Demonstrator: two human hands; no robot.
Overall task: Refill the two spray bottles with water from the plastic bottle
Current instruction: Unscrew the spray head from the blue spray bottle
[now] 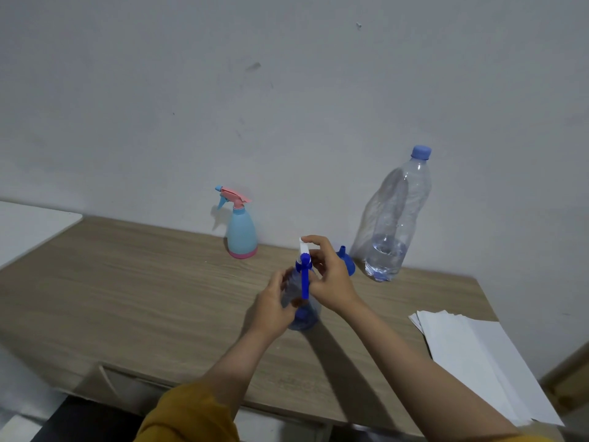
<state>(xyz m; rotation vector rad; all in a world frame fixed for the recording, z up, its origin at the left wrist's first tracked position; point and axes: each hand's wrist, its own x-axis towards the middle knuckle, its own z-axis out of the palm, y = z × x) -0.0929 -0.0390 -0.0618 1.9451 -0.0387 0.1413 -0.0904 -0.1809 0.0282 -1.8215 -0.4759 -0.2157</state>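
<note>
Hands meet at the middle of a wood-grain tabletop, both working on a translucent blue spray bottle that stands upright there. Left hand wraps its curled fingers round the bottle's body from the left side. Right hand closes over the blue-and-white spray head at the top of the bottle — the index finger arches over the white nozzle end, and the blue trigger hangs down in front of the palm. Whether the head is screwed tight on the neck cannot be told.

Second spray bottle, pale blue with a pink base and a pink-and-blue trigger head, stands upright near the wall, behind and to the left of the hands and well apart from them. Large clear plastic bottle with a blue cap stands upright at the back right, dented on its side, with water only in its lower part. Blue funnel rests on the tabletop between the right hand and the plastic bottle — partly hidden by the hand. White paper sheets lie at the tabletop's right edge. Mustard-yellow sleeve covers the left upper arm.
</note>
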